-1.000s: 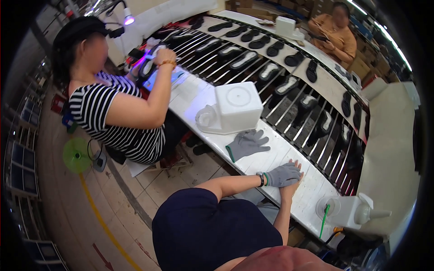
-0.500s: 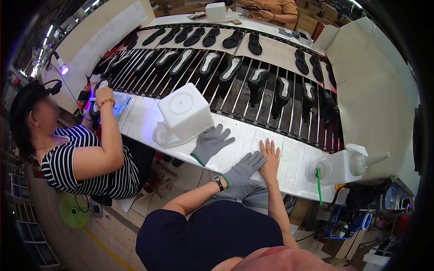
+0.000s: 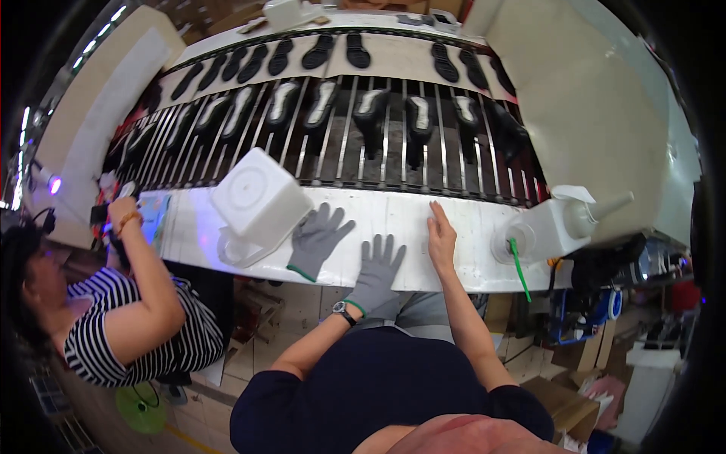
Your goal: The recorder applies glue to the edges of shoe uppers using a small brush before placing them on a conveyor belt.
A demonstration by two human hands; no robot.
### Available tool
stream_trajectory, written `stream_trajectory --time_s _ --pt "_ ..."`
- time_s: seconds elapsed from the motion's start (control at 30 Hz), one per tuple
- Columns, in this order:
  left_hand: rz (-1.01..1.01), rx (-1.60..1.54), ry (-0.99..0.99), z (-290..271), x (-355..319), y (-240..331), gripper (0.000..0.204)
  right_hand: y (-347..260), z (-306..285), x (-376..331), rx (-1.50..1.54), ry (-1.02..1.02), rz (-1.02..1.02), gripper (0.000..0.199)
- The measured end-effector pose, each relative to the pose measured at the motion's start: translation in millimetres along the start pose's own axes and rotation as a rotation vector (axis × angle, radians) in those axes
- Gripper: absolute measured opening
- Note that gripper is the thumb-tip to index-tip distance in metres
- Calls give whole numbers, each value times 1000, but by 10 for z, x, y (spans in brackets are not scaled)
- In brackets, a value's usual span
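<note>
the gloved left hand (image 3: pixel 380 266) is spread wide, empty, over the white bench (image 3: pixel 412 261); the bare right hand (image 3: pixel 442 237) is empty, fingers straight. a loose gray glove (image 3: pixel 319 239) lies beside a white jug (image 3: pixel 261 195), contents hidden. a translucent cup (image 3: pixel 499 247) holds a green stick (image 3: pixel 520 270).

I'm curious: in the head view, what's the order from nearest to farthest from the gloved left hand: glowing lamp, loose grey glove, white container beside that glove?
From the gloved left hand:
1. Loose grey glove: just to its left, on the white table.
2. White container: farther left, past the glove.
3. Glowing lamp: far left edge.
</note>
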State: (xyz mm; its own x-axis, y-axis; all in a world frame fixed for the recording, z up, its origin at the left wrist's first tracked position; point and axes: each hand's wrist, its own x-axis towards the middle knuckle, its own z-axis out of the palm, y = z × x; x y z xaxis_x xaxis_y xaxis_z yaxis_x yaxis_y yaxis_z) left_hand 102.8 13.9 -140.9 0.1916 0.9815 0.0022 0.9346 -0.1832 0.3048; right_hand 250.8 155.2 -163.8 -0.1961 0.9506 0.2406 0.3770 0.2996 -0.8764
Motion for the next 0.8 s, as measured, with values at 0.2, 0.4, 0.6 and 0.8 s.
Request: stream_trajectory --time_s 0.2,0.4,0.6,0.8 --pt "66 1 -16 -89 124 -65 99 583 -559 1212 349 400 171 55" --pt "53 -18 25 -97 33 -180 97 943 -848 2373 259 590 375 55" --pt "79 147 -127 -9 62 -46 78 1837 -1370 2902 86 577 470 62" --pt "172 579 -173 175 218 -67 57 2448 -2132 3438 291 676 391 65"
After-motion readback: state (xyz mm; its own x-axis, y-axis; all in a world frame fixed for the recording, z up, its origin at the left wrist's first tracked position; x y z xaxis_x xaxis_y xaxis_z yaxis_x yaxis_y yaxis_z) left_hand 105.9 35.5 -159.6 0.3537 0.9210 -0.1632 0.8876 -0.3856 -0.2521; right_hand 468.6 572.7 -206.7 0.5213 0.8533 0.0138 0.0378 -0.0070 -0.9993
